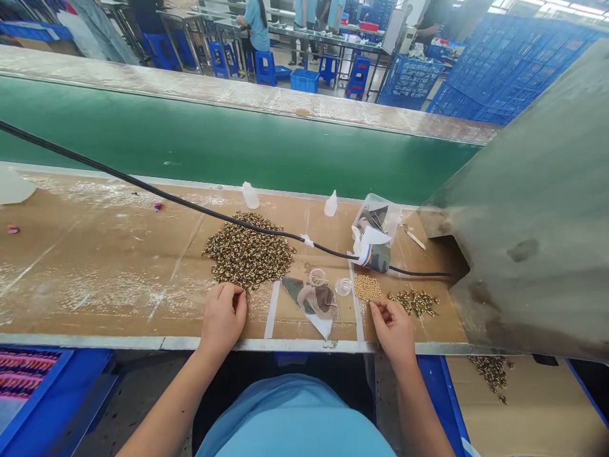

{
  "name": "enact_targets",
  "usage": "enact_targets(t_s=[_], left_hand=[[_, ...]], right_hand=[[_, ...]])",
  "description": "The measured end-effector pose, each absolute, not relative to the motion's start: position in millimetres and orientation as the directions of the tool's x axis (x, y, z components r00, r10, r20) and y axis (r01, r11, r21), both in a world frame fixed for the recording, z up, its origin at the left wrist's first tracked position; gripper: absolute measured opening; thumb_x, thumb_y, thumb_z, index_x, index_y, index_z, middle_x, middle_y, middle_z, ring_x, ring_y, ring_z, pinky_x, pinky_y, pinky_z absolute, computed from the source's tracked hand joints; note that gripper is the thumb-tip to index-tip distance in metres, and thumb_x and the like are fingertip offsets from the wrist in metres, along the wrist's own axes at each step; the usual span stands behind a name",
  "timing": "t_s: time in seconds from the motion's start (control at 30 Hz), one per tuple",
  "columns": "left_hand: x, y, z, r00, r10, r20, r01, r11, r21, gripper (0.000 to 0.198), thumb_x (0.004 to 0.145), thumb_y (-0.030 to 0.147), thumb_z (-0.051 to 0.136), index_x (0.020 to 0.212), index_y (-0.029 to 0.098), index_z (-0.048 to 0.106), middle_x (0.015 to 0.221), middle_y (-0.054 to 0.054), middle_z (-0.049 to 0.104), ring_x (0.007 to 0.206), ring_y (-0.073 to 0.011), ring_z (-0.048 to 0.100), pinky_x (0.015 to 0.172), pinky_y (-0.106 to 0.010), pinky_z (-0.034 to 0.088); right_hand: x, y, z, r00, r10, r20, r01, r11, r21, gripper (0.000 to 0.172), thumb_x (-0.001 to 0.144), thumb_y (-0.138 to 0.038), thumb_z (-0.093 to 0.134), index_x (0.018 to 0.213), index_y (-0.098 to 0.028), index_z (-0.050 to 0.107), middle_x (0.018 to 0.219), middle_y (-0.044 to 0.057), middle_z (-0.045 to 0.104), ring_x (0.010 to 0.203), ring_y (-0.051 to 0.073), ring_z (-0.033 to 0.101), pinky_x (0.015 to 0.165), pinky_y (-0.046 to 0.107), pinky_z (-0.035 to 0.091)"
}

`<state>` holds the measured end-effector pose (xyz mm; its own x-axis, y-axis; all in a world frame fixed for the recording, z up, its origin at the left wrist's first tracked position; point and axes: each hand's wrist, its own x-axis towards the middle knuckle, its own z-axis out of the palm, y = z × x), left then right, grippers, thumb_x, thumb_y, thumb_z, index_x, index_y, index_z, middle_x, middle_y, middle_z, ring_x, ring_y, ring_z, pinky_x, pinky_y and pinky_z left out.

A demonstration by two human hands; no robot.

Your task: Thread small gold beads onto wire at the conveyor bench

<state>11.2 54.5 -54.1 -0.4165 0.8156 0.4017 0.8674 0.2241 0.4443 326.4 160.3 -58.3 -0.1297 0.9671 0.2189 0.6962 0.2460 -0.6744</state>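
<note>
My left hand (223, 317) rests at the near edge of a large pile of small dark-and-gold metal pieces (250, 251), thumb and fingertips pinched together. Whatever is between them is too small to make out. At the near side of a patch of tiny gold beads (368, 287), my right hand (394, 324) also pinches; its fingertips hide what they hold, if anything. A smaller heap of metal pieces (416, 303) lies just beyond and right of that hand. Between my hands is a camouflage cloth (311, 301) with a small clear dish (317, 277) on it. Another clear dish (343, 287) sits beside the cloth.
A black cable (209, 212) crosses above the bench. Two white bottles (250, 195) (330, 204) and a plastic box (387, 216) with cloth stand behind the piles. A green conveyor belt (238, 143) runs beyond. At right rises a grey metal housing (537, 241).
</note>
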Motion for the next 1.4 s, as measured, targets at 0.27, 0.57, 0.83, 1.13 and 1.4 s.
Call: enact_targets(t_s=[0.27, 0.57, 0.83, 1.13, 1.4], left_hand=[[12.3, 54.2, -58.0, -0.419, 0.783, 0.460, 0.879, 0.221, 0.424, 0.011, 0.080, 0.020, 0.046, 0.069, 0.023, 0.044, 0.068, -0.003, 0.056, 0.068, -0.0204, 0.053, 0.064, -0.033, 0.042], [11.0, 49.6, -64.9, -0.404, 0.788, 0.465, 0.889, 0.219, 0.403, 0.017, 0.084, 0.016, 0.040, 0.090, 0.019, 0.055, 0.083, -0.008, 0.061, 0.083, -0.0232, 0.057, 0.076, -0.037, 0.045], [6.3, 46.8, -61.2, -0.502, 0.728, 0.466, 0.828, 0.250, 0.501, 0.022, 0.083, 0.016, 0.041, 0.089, 0.018, 0.062, 0.086, -0.009, 0.059, 0.084, -0.0219, 0.058, 0.078, -0.036, 0.046], [63.0, 53.1, -29.3, -0.476, 0.867, -0.149, 0.079, 0.211, 0.974, 0.018, 0.077, 0.033, 0.056, 0.083, 0.017, 0.058, 0.069, -0.001, 0.062, 0.061, -0.0146, 0.061, 0.063, -0.029, 0.050], [118.2, 77.9, -30.2, -0.103, 0.906, -0.410, -0.398, 0.340, 0.852, 0.033, 0.066, 0.041, 0.069, 0.083, 0.013, 0.065, 0.054, 0.003, 0.056, 0.045, -0.0071, 0.048, 0.046, -0.020, 0.039]], right_hand=[[320.6, 158.6, -58.9, -0.149, 0.951, 0.272, 0.745, 0.289, -0.601, 0.033, 0.083, -0.046, 0.049, 0.073, -0.019, 0.065, 0.066, 0.002, 0.059, 0.052, 0.011, 0.049, 0.054, 0.025, 0.043], [318.1, 157.8, -60.0, -0.190, 0.943, 0.273, 0.778, 0.315, -0.544, 0.038, 0.086, -0.049, 0.044, 0.074, -0.019, 0.064, 0.069, 0.003, 0.060, 0.052, 0.011, 0.049, 0.055, 0.026, 0.042], [321.3, 161.3, -59.5, -0.209, 0.933, 0.293, 0.754, 0.345, -0.559, 0.034, 0.085, -0.045, 0.047, 0.072, -0.019, 0.064, 0.066, 0.003, 0.059, 0.052, 0.012, 0.049, 0.053, 0.026, 0.042], [285.0, 130.5, -49.1, -0.195, 0.961, 0.195, 0.395, 0.259, -0.881, 0.019, 0.081, -0.035, 0.058, 0.075, -0.017, 0.063, 0.068, 0.001, 0.059, 0.056, 0.010, 0.052, 0.051, 0.022, 0.044], [242.4, 110.4, -52.5, -0.285, 0.957, 0.048, 0.180, 0.103, -0.978, 0.018, 0.082, -0.036, 0.057, 0.079, -0.018, 0.060, 0.071, 0.001, 0.059, 0.057, 0.010, 0.055, 0.050, 0.022, 0.046]])
